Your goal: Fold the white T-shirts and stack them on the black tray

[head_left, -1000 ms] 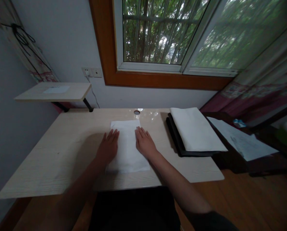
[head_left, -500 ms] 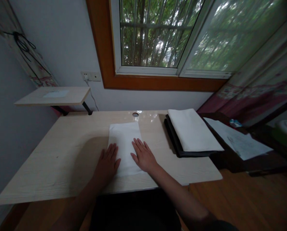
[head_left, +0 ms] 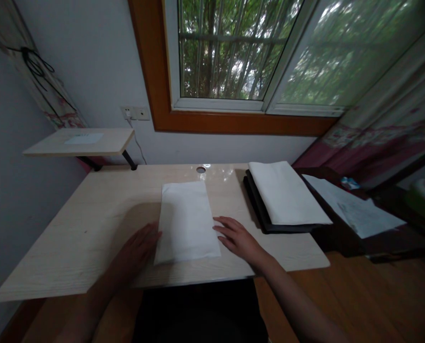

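A white rectangular sheet [head_left: 187, 221] lies flat on the light wooden table, slightly creased; whether it is paper or cloth I cannot tell. At its left edge, my left hand [head_left: 140, 245] rests with fingers stretched out and the fingertips by the border. My right hand [head_left: 238, 238] is on the other side, fingers apart and curved, their tips close to the sheet's right edge. Neither hand holds anything.
A black folded pile [head_left: 287, 228] with a white sheet [head_left: 287, 193] on top sits at the table's right. A small raised shelf [head_left: 55, 147] bearing a paper [head_left: 84, 138] stands back left. Another printed sheet [head_left: 355, 205] lies on dark furniture beyond the table.
Both hands have slid outward off the white sheet, the left one leftward and the right one rightward, to its side edges. The sheet has stayed in place.
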The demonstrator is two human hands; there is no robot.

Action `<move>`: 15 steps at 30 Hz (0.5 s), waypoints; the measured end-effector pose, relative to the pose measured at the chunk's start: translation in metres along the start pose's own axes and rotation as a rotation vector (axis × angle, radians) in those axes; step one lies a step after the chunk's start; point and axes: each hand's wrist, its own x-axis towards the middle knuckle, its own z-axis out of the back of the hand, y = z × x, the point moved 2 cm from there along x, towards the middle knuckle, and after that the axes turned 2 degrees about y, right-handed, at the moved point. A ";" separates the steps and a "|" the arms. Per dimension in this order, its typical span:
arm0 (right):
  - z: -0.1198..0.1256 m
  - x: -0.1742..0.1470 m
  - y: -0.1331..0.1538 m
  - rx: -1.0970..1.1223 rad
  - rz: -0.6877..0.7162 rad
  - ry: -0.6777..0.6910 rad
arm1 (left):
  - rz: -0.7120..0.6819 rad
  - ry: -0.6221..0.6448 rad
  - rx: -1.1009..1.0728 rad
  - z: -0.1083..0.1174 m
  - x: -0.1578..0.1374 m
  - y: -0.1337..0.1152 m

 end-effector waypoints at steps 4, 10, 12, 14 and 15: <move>0.014 -0.001 0.011 0.109 0.050 0.102 | -0.134 0.115 -0.080 0.020 0.005 -0.012; 0.013 0.001 0.027 0.166 0.085 0.171 | -0.202 0.135 -0.097 0.026 0.005 -0.032; 0.009 0.002 0.028 0.159 0.121 0.163 | -0.262 0.136 -0.066 0.022 0.005 -0.033; 0.006 0.004 0.028 0.143 0.144 0.143 | -0.311 0.119 -0.028 0.018 0.006 -0.032; 0.005 0.005 0.028 0.136 0.152 0.132 | -0.329 0.110 -0.010 0.018 0.006 -0.031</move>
